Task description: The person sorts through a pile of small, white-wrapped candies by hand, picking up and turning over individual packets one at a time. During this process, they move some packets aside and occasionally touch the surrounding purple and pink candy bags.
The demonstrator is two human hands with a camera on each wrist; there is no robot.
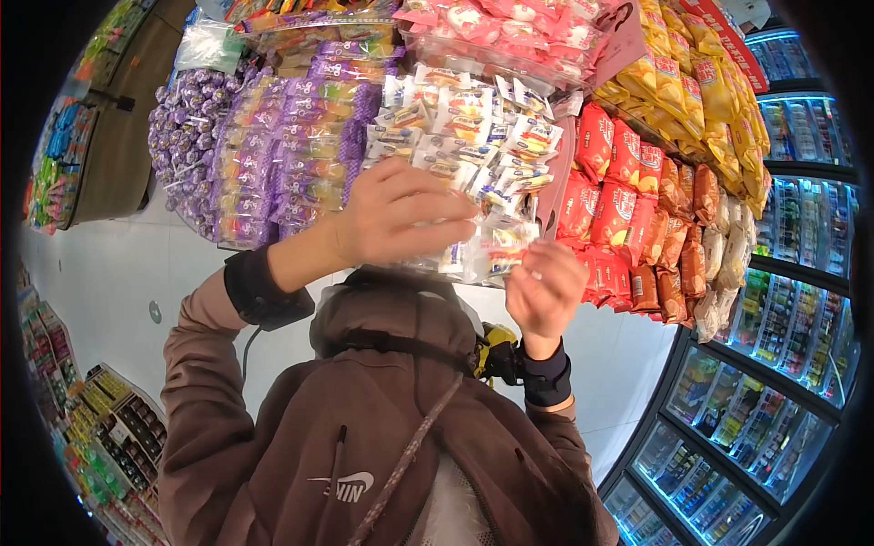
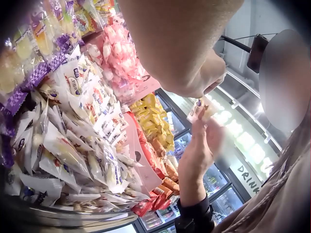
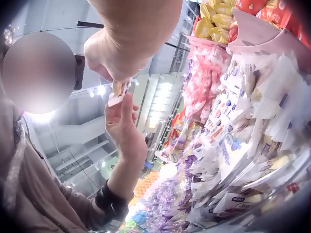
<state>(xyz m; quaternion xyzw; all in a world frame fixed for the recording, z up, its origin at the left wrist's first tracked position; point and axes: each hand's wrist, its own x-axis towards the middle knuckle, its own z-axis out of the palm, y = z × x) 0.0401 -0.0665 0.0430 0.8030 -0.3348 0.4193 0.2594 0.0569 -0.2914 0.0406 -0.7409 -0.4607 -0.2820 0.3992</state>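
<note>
Between my two hands is a small clear-and-white snack packet [image 1: 503, 248] with coloured print, raised over the front of the display. My right hand [image 1: 546, 284] pinches its right side with thumb and fingers. From the left, my left hand [image 1: 405, 217] reaches over, its fingertips at the packet's other side. In the right wrist view the left thumb and fingers pinch the lower end of the packet [image 3: 118, 92]. The left wrist view shows the packet [image 2: 199, 109] between both hands. Below lies a heap of similar white packets [image 1: 455, 127].
Purple-wrapped jelly packs [image 1: 309, 155] and purple lollipops [image 1: 187, 123] fill the display's left. Pink bags [image 1: 510, 32] lie behind; red packets [image 1: 608, 187], brown packets [image 1: 674, 232] and yellow bags [image 1: 678, 64] are rightward. Lit drink fridges [image 1: 806, 223] line the right side.
</note>
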